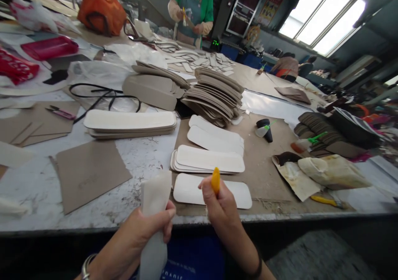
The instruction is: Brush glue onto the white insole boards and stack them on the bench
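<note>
My left hand (149, 226) is closed around pale, long pieces (155, 193), held upright in front of the table edge. My right hand (222, 209) grips a yellow-handled brush (215, 180); the handle points up and its other end is hidden by the hand. Beneath that hand lies a white strip with rounded corners (186, 188). Just behind it is a small stack of white strips (211, 159), and farther back more white strips (214, 137) lie fanned out.
A neat stack of strips (130, 120) lies left; grey-brown piles (214, 95) stand behind. Pink-handled snips (62, 112), a cardboard sheet (93, 174), a small black holder (265, 130) and another yellow brush (326, 200) lie around. A co-worker in green (194, 10) stands across the table.
</note>
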`<state>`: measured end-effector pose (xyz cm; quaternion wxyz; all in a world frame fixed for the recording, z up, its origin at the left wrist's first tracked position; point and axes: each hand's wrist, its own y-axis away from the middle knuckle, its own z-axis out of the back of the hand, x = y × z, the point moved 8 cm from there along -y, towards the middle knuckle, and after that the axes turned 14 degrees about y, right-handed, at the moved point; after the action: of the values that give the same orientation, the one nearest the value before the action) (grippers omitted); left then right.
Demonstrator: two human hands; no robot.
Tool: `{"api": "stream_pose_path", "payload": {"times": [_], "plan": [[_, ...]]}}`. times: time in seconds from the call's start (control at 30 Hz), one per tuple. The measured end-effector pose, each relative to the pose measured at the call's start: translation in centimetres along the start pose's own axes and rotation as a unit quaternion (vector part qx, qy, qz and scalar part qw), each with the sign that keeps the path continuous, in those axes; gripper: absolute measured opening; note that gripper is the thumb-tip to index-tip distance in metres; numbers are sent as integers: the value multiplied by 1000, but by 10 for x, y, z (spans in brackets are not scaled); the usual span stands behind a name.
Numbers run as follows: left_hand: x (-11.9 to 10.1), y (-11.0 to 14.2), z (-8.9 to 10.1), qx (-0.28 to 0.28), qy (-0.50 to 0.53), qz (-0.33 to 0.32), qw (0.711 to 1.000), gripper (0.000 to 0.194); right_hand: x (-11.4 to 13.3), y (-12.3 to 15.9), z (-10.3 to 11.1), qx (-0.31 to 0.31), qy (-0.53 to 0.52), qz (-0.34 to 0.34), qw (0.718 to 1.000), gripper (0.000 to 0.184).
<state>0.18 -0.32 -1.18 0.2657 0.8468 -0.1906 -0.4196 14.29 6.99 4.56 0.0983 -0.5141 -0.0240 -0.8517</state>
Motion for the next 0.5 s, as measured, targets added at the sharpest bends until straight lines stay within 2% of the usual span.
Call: {"api": "stream_pose_path", "payload": {"times": [0.1, 0.2, 0.3, 0.37, 0.5], "plan": [[0, -14, 17, -77, -4, -33, 996, 39, -10, -15, 4, -82, -169, -20, 982, 41], [-1, -28, 20, -106, -3, -53, 993, 44, -14, -27, -5, -123, -278, -5, 953, 40], [-1, -39, 16, -103, -19, -48, 993, 34, -18, -33, -20, -150, -295, 8, 944, 38], [-1, -42, 14, -105, -32, -42, 993, 36, -23, -36, -29, -166, -292, 11, 942, 38], [-2, -44, 14, -111, -42, -34, 992, 35, -33, -34, -32, -183, -223, 26, 957, 37]]}}
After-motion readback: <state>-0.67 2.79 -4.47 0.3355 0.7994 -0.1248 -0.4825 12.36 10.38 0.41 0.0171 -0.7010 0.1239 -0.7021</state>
